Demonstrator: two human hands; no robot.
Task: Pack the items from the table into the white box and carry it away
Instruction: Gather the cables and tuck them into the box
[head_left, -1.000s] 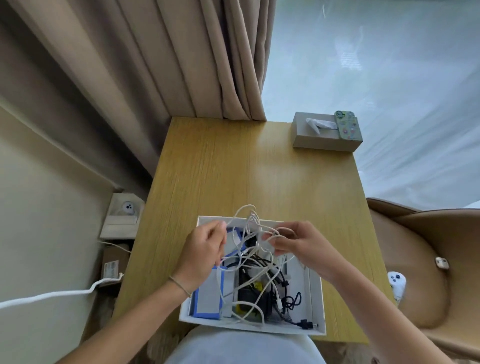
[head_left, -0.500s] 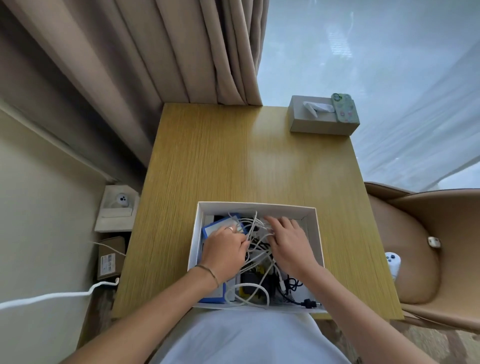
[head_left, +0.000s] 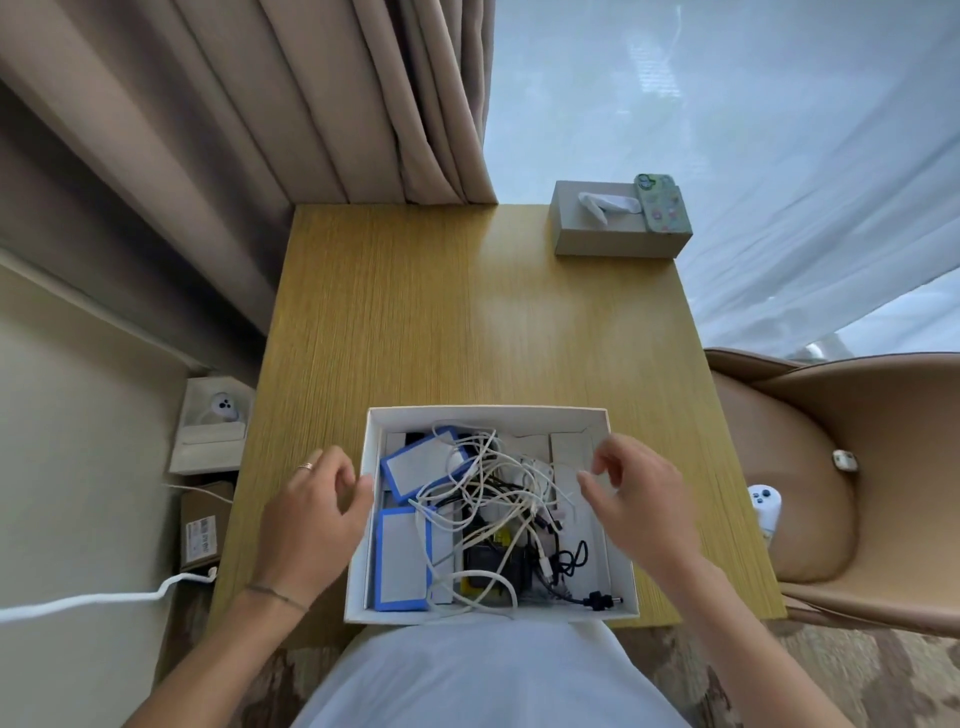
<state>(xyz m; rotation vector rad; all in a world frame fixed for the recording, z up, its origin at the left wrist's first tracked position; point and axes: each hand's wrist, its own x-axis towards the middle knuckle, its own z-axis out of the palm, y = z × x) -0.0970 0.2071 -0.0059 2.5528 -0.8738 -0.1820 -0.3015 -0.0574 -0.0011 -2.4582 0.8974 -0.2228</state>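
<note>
Hands flank the packed white box (head_left: 618, 577), ready to lift.
I set left hand (head_left: 311, 519) at nine o'clock, right hand (head_left: 639, 504) at three; fingers (head_left: 597, 467) loosely curled, gripping nothing; cables (head_left: 498, 499) sit inside.

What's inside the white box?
In the white box lies a tangle of white cables over two blue-edged flat packs, a black-and-yellow thing and a black cord. What is under the cables is mostly covered.
</note>
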